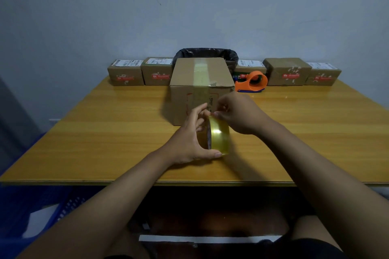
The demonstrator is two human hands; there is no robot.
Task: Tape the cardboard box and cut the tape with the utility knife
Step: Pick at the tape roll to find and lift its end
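Note:
A brown cardboard box stands in the middle of the wooden table, with a strip of clear tape along its top and down its front face. Just in front of it, my left hand holds a roll of clear yellowish tape upright, thumb under the roll and fingers over its top. My right hand pinches at the top of the roll with thumb and fingertips, at the tape's loose end. No utility knife is visible.
An orange tape dispenser lies right of the box. Several small labelled parcels line the table's far edge against the wall. A bin with a black liner stands behind the box. A blue crate sits at the lower left.

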